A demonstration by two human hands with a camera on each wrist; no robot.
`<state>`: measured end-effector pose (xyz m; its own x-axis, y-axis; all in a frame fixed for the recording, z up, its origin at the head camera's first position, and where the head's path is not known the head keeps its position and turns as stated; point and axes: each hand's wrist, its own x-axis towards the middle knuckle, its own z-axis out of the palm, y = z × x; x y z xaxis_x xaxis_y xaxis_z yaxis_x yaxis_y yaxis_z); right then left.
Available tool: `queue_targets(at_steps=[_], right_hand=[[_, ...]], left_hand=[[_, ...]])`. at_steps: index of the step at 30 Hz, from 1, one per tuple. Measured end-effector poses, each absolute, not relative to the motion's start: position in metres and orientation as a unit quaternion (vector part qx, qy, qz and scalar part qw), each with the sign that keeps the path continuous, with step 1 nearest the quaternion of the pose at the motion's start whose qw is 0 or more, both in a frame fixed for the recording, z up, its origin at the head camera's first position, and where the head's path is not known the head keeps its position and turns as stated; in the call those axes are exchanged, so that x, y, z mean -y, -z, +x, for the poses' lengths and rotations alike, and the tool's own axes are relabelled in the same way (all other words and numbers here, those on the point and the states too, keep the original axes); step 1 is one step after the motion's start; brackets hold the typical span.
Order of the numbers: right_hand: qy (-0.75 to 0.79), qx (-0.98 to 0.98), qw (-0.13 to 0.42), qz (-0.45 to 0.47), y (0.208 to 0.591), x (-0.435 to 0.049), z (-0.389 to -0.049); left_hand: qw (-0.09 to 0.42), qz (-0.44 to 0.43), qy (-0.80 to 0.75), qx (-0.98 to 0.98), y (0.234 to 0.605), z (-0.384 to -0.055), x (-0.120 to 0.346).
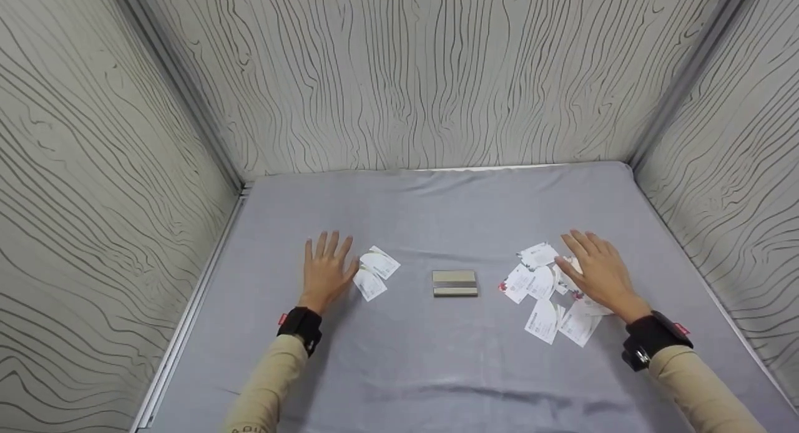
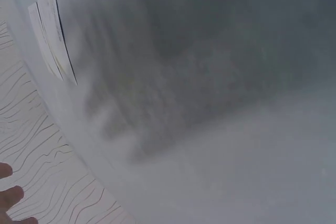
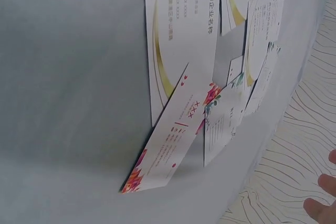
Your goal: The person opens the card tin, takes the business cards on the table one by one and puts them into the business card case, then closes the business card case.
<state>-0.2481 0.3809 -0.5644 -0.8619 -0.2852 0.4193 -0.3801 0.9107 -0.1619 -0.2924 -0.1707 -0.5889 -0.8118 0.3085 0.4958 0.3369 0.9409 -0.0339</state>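
Note:
My left hand [image 1: 325, 271] is held with fingers spread beside two overlapping white business cards [image 1: 382, 262], holding nothing. In the left wrist view those cards [image 2: 52, 30] lie flat, and the hand's shadow falls on the cloth. On the other side my right hand [image 1: 599, 271], fingers straight and empty, is over part of a scattered pile of business cards [image 1: 540, 319]. The right wrist view shows several cards [image 3: 181, 40] overlapping, some with gold curves, others with red flowers. Between the hands lies a flat tan card case [image 1: 454, 277] with a silvery band.
Grey cloth [image 1: 431, 364] with a few wrinkles covers the table. Wood-grain panels [image 1: 406, 77] stand at the back and on both sides, joined by grey metal posts [image 1: 181, 90]. A black band with a small device [image 1: 303, 325] is on each wrist.

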Motion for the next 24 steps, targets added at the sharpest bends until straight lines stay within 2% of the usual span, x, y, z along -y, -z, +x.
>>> queue_targets(at_steps=[17,24], right_hand=[[-0.136,0.960,0.165,0.182,0.575,-0.355,-0.251],[-0.135,0.958,0.171,0.186,0.585,-0.340,-0.253]], left_hand=[[0.249,-0.195,0.032,0.948,0.591,-0.294,0.136],[0.273,-0.222,0.042,0.935,0.595,-0.295,0.120]])
